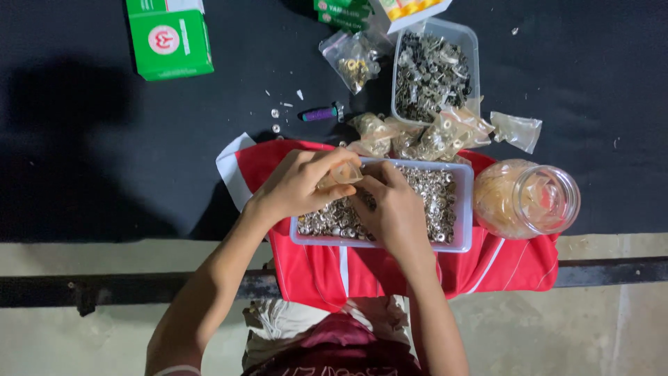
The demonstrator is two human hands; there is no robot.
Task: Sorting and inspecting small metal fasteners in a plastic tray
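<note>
Two hands meet over the clear tray (pixel 465 209) of small metal rings (pixel 435 198), which sits on a red cloth (pixel 313 268). The left hand (pixel 296 184) is pinched shut on a small clear bag (pixel 342 174), holding it just above the tray's far rim. The right hand (pixel 393 209) curls down into the rings beside the bag; whether its fingers are closed on any rings I cannot tell, since they are hidden.

To do this well, I judge the bag's mouth should stay open and directly over the tray, so any dropped rings fall back in.

The rings are tiny, shiny and silver-coloured, heaped loosely. Behind the tray lie filled bags (pixel 417 136), crinkled and glossy, and beyond them a second clear tub (pixel 474 52) of darker metal pieces. To the tray's right a clear jar (pixel 525 198) lies on its side, holding what look like pale bands. Far left of the tray is a green box (pixel 170 42) on the dark mat (pixel 90 139).
</note>
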